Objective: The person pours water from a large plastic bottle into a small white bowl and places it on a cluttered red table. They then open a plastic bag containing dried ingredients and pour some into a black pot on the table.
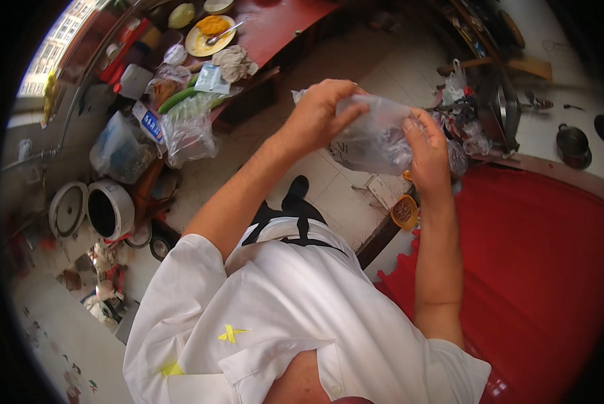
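Note:
My left hand (322, 113) and my right hand (425, 151) hold a translucent plastic bag (375, 136) between them, raised in front of my body. My left fingers grip its left side, partly covering it. On the right, my thumb and fingers pinch the opposite edge. Dark markings show on the bag's lower left part. Whether anything lies inside it I cannot tell. Beneath the bag, the pale tiled floor (332, 189) and my dark shoe (298, 187) are visible.
On the red table (286, 22) are a plate (195, 43) of orange food, a spoon (223, 34), green cucumbers (178, 98) and plastic bags (188, 134). A white round cooker (111, 209) stands left. At right are a yellow bowl (404, 212), red cloth (529, 272) and a dark pot (572, 141).

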The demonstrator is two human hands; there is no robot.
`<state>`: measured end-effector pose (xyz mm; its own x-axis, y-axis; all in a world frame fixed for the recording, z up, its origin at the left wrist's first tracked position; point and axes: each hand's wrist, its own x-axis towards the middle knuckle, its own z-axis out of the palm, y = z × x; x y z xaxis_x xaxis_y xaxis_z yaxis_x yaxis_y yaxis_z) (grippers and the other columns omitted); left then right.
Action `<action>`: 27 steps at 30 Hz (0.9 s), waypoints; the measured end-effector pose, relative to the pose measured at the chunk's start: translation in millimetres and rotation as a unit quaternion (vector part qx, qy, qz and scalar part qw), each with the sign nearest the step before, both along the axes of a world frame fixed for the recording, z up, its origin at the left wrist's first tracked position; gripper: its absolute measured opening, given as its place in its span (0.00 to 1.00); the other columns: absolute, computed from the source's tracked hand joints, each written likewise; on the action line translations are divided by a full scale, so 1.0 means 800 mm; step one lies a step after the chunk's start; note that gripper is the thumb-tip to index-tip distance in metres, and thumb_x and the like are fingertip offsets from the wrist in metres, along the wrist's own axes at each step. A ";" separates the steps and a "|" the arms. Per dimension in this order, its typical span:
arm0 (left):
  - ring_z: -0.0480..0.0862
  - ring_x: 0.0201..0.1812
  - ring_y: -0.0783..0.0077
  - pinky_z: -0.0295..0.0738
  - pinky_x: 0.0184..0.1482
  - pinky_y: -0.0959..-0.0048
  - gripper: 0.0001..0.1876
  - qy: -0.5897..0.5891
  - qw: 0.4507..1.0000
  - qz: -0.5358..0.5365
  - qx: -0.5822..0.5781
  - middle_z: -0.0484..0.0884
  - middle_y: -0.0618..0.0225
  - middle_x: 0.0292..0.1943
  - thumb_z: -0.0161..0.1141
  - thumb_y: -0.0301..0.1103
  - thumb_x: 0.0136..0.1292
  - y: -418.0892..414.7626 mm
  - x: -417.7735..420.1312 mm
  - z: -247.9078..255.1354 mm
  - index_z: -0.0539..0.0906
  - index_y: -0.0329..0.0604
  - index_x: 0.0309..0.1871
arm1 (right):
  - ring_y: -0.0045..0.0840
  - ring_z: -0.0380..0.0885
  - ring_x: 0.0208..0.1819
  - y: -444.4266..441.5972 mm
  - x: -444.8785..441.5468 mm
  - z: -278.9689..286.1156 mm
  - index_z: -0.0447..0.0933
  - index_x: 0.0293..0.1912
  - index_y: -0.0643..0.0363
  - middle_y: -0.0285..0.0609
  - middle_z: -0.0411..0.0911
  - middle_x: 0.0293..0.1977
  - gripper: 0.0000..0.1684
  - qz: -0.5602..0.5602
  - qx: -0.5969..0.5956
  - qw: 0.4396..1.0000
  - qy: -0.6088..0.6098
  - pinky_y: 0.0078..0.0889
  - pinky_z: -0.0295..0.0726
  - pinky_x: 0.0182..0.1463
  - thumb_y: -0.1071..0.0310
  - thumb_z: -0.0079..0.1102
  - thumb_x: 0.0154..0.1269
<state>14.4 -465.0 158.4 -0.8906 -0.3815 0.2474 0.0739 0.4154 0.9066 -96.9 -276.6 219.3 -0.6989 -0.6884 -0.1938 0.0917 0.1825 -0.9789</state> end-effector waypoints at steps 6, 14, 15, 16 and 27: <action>0.79 0.40 0.84 0.74 0.48 0.79 0.11 -0.021 0.982 -0.047 0.183 0.83 0.75 0.36 0.59 0.39 0.76 -0.003 -0.034 0.001 0.80 0.40 0.43 | 0.15 0.80 0.40 0.046 -0.044 -0.002 0.78 0.53 0.63 0.39 0.84 0.42 0.13 -0.059 -0.047 0.997 -0.003 0.20 0.79 0.46 0.68 0.48 0.79; 0.79 0.42 0.81 0.73 0.49 0.78 0.07 -0.037 0.987 -0.064 0.144 0.83 0.73 0.39 0.58 0.31 0.73 0.008 -0.014 0.005 0.79 0.39 0.49 | 0.16 0.79 0.40 0.049 -0.024 0.000 0.78 0.48 0.62 0.38 0.83 0.39 0.11 -0.095 -0.028 0.994 0.037 0.21 0.79 0.45 0.68 0.47 0.80; 0.79 0.42 0.81 0.73 0.50 0.78 0.07 -0.037 0.987 -0.073 0.140 0.83 0.72 0.40 0.57 0.29 0.73 0.009 -0.008 0.006 0.79 0.39 0.50 | 0.16 0.79 0.40 0.046 -0.017 0.006 0.77 0.47 0.62 0.38 0.82 0.38 0.11 -0.104 -0.015 0.994 0.034 0.22 0.78 0.45 0.69 0.46 0.80; 0.80 0.42 0.79 0.75 0.49 0.77 0.08 -0.029 0.986 -0.074 0.147 0.84 0.71 0.39 0.59 0.30 0.72 0.010 -0.002 0.007 0.79 0.38 0.50 | 0.16 0.78 0.39 0.045 -0.013 0.009 0.77 0.47 0.62 0.38 0.82 0.38 0.11 -0.094 -0.012 0.994 0.046 0.22 0.78 0.45 0.69 0.46 0.80; 0.82 0.45 0.80 0.77 0.50 0.77 0.06 0.026 0.958 -0.081 0.275 0.84 0.70 0.41 0.61 0.21 0.67 0.045 0.014 -0.019 0.79 0.39 0.45 | 0.16 0.75 0.35 0.065 0.059 0.016 0.77 0.45 0.62 0.36 0.80 0.35 0.09 -0.018 0.087 0.985 0.149 0.24 0.77 0.41 0.73 0.47 0.77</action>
<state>25.8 -428.7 143.5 -0.9409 -0.3252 0.0948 0.1484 -0.1442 0.9784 -49.3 -224.6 232.0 -0.7656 -0.6372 -0.0888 -0.1862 0.3516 -0.9175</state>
